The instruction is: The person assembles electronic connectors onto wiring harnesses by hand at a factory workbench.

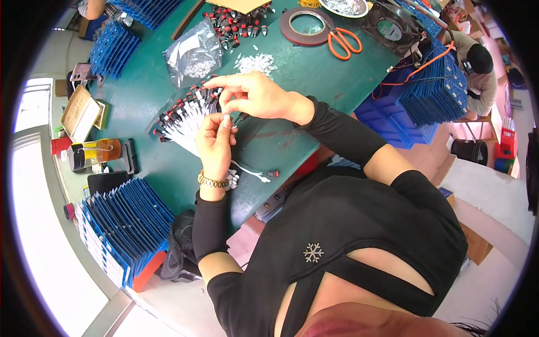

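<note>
My left hand (214,140) is closed in a pinch, thumb against fingers, on the end of a thin white cable; the tip is too small to make out. The cable (246,169) shows again below the hand, ending in a red and black connector (273,173) on the table. Just above it, my right hand (255,96) has its index finger stretched out and a gap between fingers and thumb. A bundle of white cables (182,126) with red and black ends lies left of my hands. Small white plastic pieces (255,64) are heaped beyond my right hand.
On the green table (337,73) are a clear plastic bag (193,53), a pile of red and black connectors (233,28), a tape roll (287,28), orange-handled scissors (343,44) and a fan (391,25). Blue racks (129,227) stand at left. Another person (477,67) sits far right.
</note>
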A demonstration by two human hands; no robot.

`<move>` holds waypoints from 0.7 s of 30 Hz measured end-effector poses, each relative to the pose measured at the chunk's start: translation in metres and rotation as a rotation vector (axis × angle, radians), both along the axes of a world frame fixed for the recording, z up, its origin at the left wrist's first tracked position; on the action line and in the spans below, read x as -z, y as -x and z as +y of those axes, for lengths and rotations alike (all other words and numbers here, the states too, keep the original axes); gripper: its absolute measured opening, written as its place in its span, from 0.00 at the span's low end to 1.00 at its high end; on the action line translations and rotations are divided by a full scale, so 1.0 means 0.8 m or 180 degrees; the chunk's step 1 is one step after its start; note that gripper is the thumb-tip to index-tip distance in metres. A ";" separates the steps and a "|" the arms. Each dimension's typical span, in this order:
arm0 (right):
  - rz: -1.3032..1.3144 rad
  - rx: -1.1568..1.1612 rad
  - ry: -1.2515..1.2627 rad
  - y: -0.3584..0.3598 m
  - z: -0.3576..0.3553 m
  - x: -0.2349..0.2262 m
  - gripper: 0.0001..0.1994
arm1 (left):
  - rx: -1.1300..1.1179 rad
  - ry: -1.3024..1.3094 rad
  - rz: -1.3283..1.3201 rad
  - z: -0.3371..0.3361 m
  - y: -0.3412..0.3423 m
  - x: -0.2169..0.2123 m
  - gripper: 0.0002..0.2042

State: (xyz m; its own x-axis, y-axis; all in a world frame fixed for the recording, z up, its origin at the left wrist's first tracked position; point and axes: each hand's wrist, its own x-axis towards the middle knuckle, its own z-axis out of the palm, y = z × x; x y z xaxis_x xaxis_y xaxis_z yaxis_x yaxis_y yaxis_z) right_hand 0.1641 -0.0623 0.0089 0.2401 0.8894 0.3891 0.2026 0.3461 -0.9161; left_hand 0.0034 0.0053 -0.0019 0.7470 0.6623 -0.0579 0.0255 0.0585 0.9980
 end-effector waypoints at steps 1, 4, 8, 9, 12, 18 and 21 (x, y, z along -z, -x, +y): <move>-0.0017 0.0000 0.0000 0.001 0.000 0.001 0.24 | 0.0008 0.0019 0.0000 0.001 0.000 0.001 0.03; -0.0342 0.0079 -0.0098 0.004 -0.001 0.003 0.24 | 0.0033 0.0040 -0.0011 0.002 0.001 0.003 0.03; 0.0041 0.0046 -0.0220 0.010 -0.001 0.009 0.25 | 0.0029 0.0020 0.0031 0.001 0.002 0.008 0.03; 0.0351 -0.0005 -0.0167 0.012 0.000 0.008 0.25 | 0.0024 0.0010 0.0022 0.002 0.003 0.008 0.03; -0.0110 0.0167 -0.0093 0.018 -0.007 0.004 0.26 | -0.0060 0.0034 0.0004 0.002 0.005 0.008 0.03; 0.1131 0.0093 -0.0001 0.023 0.001 0.021 0.10 | -0.0097 0.0111 -0.0212 0.002 0.001 0.002 0.04; 0.1258 0.0067 0.0010 0.020 0.000 0.023 0.07 | -0.0183 0.0222 -0.0214 0.004 0.002 0.000 0.05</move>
State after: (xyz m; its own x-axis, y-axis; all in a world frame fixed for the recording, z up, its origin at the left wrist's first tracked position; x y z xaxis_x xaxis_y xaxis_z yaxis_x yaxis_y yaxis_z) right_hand 0.1479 -0.0620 -0.0094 0.3891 0.8837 0.2602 -0.1588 0.3426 -0.9260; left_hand 0.0021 0.0085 -0.0019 0.7116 0.7003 -0.0562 -0.0469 0.1272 0.9908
